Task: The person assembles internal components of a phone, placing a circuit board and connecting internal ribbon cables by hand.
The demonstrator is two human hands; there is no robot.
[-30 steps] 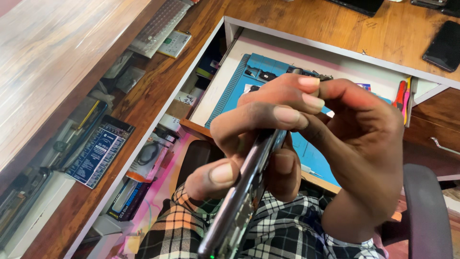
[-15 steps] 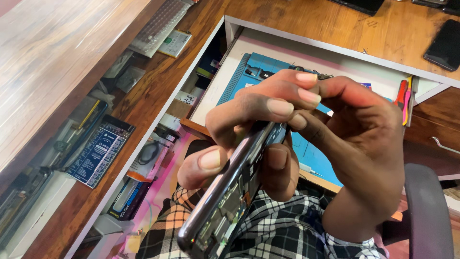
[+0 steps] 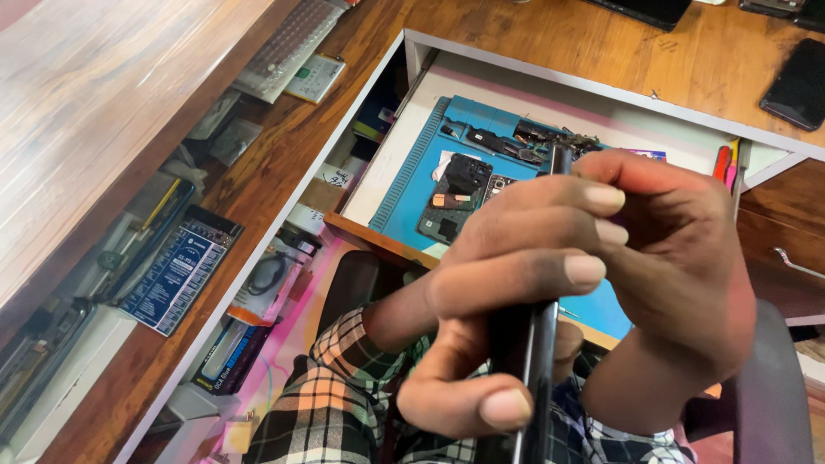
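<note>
I hold a dark phone [image 3: 540, 361] edge-on over my lap, its top end [image 3: 560, 160] pointing toward the drawer. My left hand [image 3: 507, 258] wraps around it from the left, fingers across the front and thumb pressed near the lower edge. From the right, my right hand [image 3: 687, 258] clasps the upper part of the phone, fingertips meeting those of the left hand. Most of the phone is hidden behind my fingers. Beyond the hands, a blue work mat [image 3: 411, 185] lies in an open drawer with a dismantled phone back and small parts [image 3: 455, 196] on it.
Red-handled tools [image 3: 724, 163] stand at the drawer's right edge. A black phone [image 3: 795, 82] lies on the wooden desk [image 3: 601, 47]. At the left are a keyboard [image 3: 288, 43], a calculator [image 3: 314, 77] and a blue card [image 3: 176, 268] on a lower shelf. A chair arm [image 3: 778, 387] is at the right.
The phone has turned from a slant, with its open inside showing, to edge-on and nearly upright. Both hands have shifted right and come closer to the camera.
</note>
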